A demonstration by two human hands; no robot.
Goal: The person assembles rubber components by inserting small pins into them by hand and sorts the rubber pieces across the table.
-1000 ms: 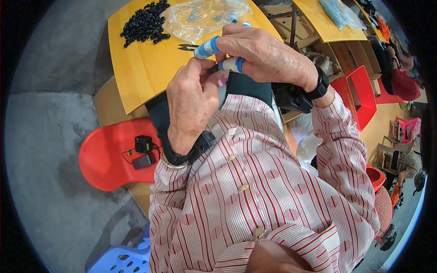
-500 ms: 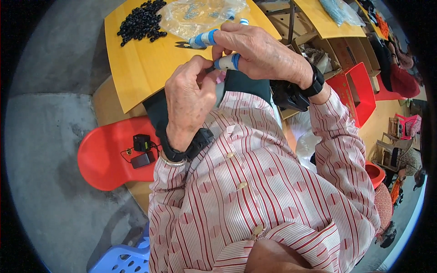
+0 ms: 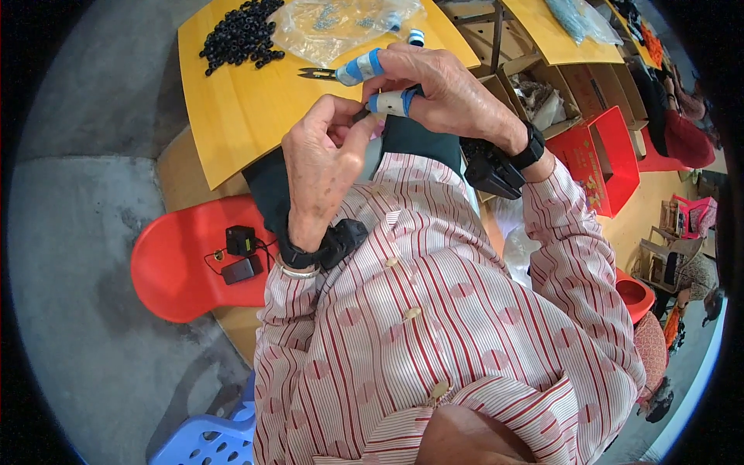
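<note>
My right hand (image 3: 446,93) grips pliers (image 3: 349,74) whose blue and white handles stick out between its fingers, the metal jaws pointing left over the yellow board (image 3: 240,116). My left hand (image 3: 322,163) is just below, its thumb and fingertips pinched against the lower handle end (image 3: 387,102); something small may be between them, but I cannot make it out. Both wrists wear black bands. A pile of small black rings (image 3: 240,35) lies at the board's far left.
A clear plastic bag (image 3: 341,23) of small parts lies at the board's far edge. A red stool (image 3: 186,271) with black devices and a cable stands to the left. Cardboard boxes (image 3: 542,93) and a red box (image 3: 601,159) sit at the right. A blue stool (image 3: 205,438) is below.
The two hands have stayed together in front of my chest. The pliers have shifted slightly and my left fingers have closed further onto the lower handle end.
</note>
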